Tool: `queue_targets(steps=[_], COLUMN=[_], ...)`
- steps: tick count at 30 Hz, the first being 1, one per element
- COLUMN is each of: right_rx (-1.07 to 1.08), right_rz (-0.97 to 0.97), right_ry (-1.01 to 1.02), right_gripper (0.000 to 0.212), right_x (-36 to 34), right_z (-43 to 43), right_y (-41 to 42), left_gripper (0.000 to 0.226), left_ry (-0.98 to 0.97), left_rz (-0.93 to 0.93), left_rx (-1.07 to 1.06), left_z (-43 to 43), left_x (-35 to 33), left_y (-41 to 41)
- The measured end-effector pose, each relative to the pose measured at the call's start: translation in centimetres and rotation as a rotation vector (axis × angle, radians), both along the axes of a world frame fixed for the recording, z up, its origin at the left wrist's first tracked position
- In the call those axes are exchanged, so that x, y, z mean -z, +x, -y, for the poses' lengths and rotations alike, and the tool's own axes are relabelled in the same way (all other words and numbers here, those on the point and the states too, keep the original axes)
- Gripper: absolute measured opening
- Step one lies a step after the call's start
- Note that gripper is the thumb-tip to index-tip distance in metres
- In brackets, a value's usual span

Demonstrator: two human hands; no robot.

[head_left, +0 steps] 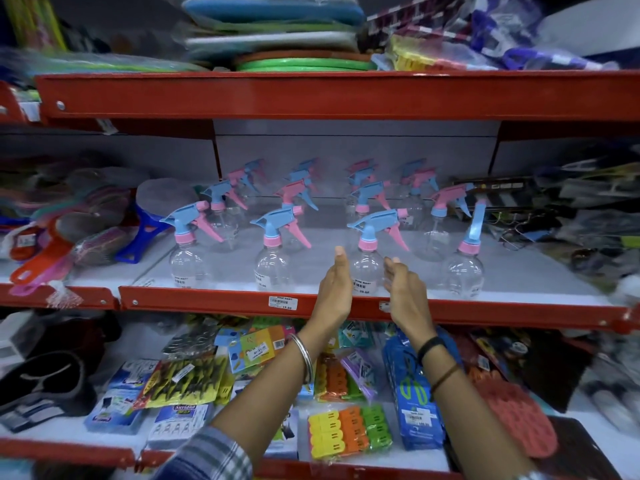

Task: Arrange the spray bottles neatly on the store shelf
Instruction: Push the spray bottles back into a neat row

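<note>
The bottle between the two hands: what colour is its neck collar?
Pink, under a blue spray head, on the bottle; head view.

place: shop | cues: red shelf (pixel 346 98) tiers; price tag (pixel 281 302) on shelf edge below spray bottles (pixel 273 251); packaged goods (pixel 349 433) beneath

Stacked foam mats (pixel 277 32) on top shelf, packs of coloured clothes pegs (pixel 349 436) below, blue-handled brush (pixel 149 233) at left
</note>
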State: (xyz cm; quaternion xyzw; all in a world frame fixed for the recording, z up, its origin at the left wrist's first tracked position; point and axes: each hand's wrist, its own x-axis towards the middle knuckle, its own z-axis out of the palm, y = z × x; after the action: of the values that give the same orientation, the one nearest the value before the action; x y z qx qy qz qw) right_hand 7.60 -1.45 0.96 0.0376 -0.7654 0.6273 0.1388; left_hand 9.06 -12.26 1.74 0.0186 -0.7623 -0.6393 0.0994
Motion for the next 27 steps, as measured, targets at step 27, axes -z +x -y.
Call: queue_targets(steps=[27], right_rx=[0.189], right_rz=[0.025], right_ry=[-0.06], right_gripper=[0.083], right_x=[-0.4], right_z=[-13.4], right_y=[-3.4], left_gripper=[0.057], left_ry=[-0.053], left_rz=[-0.095], left_rx=[0.237], left_z=[-13.8], left_x=[0.7], left_y=[1.3])
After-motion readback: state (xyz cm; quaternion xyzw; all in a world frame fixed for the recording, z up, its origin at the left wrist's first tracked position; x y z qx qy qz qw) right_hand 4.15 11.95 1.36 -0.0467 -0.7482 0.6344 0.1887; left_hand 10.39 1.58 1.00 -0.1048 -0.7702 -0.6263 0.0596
